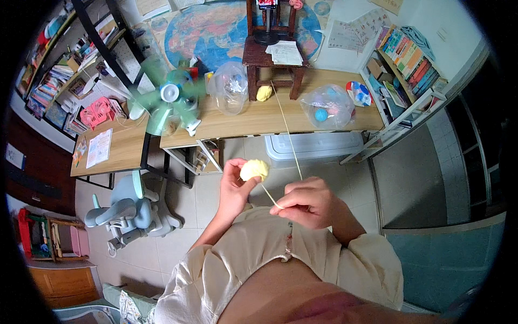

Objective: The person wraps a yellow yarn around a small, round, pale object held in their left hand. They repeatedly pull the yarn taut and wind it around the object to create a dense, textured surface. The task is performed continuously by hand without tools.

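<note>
My left hand (236,188) holds a small ball of pale yellow yarn (254,170) in front of my body. A strand of yellow yarn (289,135) rises from my right hand (309,202) to the desk, near a second yellow yarn ball (264,93) under a dark wooden chair (273,52). Between my two hands runs a short taut length of the yarn, pinched by my right thumb and forefinger. Whether the strand joins the second ball cannot be told.
On the wooden desk (218,123) stand a green fan (170,93), an empty-looking clear plastic bag (230,87) and a clear bag of coloured yarn balls (328,106). Below is a lidded plastic bin (313,146). A blue swivel chair (133,206) stands left; bookshelves (408,69) stand right.
</note>
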The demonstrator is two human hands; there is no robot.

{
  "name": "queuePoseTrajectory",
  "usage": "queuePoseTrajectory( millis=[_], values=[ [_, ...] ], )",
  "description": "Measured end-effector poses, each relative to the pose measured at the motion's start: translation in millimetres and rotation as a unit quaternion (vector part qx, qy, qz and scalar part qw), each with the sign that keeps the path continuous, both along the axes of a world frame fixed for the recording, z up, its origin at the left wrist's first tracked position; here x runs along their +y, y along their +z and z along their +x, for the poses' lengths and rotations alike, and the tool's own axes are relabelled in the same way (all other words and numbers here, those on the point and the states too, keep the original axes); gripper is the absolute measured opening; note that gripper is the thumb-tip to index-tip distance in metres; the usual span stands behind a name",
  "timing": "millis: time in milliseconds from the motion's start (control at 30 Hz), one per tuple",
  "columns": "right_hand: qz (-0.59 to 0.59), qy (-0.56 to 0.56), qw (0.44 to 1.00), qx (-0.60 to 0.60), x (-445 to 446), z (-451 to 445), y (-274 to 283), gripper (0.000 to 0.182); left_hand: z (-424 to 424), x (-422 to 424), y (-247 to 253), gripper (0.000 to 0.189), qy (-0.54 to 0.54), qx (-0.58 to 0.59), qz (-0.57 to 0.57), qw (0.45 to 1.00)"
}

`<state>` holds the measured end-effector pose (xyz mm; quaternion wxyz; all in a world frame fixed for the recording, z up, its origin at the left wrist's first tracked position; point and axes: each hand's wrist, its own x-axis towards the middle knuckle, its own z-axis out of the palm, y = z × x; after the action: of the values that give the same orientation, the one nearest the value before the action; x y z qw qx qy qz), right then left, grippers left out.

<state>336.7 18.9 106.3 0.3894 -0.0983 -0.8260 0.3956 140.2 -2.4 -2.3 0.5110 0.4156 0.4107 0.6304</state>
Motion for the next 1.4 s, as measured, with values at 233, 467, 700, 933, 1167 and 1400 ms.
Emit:
queuePoseTrajectory(
  millis=[233, 467, 700, 933, 1167, 1400],
  values=[
    [-0.197, -0.149, 0.968, 0.051, 50, -13, -43, 0.017, 2, -13, 18, 0.052, -0.211, 0.109, 0.059, 0.97],
    [-0.334, -0.143, 0.931, -0.039, 46, -29, -122, 0.024, -6, -17, 18, 0.037, -0.125, -0.126, 0.021, 0.984],
    [-0.334, -0.133, 0.93, -0.074, 12, -30, -122, 0.024, -11, -4, 12, 0.034, -0.007, -0.225, -0.025, 0.974],
    [-0.135, -0.174, 0.973, -0.075, 1, -23, -97, 0.015, -11, 1, -3, 0.038, 0.056, -0.171, -0.013, 0.984],
    [-0.066, -0.046, 0.986, -0.149, -14, -16, -38, 0.008, -10, -3, 0, 0.038, 0.069, -0.066, -0.009, 0.995],
    [0.082, 0.054, 0.99, -0.098, -21, -15, 18, 0.013, -4, -3, -8, 0.034, 0.078, 0.033, -0.006, 0.996]
  ],
)
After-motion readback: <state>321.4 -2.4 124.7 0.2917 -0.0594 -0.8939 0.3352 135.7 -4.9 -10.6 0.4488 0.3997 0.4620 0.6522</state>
